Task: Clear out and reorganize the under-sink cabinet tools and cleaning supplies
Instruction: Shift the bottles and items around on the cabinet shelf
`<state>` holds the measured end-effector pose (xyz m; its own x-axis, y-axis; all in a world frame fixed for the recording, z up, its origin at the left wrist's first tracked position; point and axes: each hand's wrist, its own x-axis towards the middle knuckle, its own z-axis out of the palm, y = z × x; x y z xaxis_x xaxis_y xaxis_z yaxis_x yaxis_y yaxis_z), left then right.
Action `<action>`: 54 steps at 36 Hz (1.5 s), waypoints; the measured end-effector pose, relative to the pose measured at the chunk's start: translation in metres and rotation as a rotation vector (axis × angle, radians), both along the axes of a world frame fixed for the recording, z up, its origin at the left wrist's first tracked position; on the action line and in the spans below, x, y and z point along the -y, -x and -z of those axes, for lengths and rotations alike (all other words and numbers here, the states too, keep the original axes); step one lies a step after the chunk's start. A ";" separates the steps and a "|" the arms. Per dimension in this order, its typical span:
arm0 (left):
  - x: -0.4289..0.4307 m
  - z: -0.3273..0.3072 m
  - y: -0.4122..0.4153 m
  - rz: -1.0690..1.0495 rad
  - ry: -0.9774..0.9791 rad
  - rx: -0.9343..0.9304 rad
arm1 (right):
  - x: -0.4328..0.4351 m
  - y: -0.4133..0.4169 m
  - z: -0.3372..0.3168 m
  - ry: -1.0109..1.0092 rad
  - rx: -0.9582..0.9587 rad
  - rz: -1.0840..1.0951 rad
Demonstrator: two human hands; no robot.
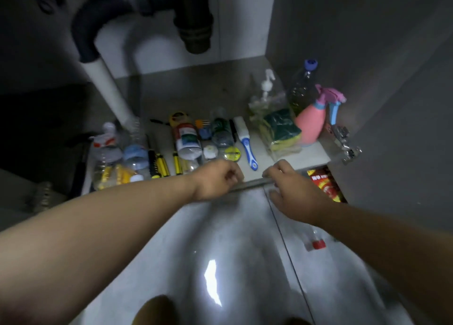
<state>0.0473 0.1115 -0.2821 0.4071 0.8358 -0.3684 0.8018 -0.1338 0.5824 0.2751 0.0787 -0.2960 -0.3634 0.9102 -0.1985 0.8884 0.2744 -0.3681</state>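
Note:
The cabinet floor (196,91) holds a row of supplies. A pink spray bottle (310,124), a sponge pack (282,129), a pump pouch (266,96) and a clear bottle with a blue cap (302,86) stand at the right. In the middle lie a blue-handled brush (247,144), a dark jar (221,130) and a white labelled bottle (186,137). Yellow-black screwdrivers (161,165) and plastic bottles (107,153) sit at the left. My left hand (218,180), fingers curled, holds nothing at the front edge. My right hand (291,189) hovers relaxed by the same edge, blurred.
A white drain pipe (110,89) slants down to the cabinet floor at the left, with dark plumbing above. A door hinge (343,138) juts out at the right. A red snack packet (323,183) lies below the shelf edge. A small red-capped bottle (316,243) lies on the glossy floor tiles.

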 end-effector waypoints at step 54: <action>0.054 0.040 -0.002 -0.518 -0.170 0.517 | 0.075 -0.015 0.073 0.259 -0.057 0.302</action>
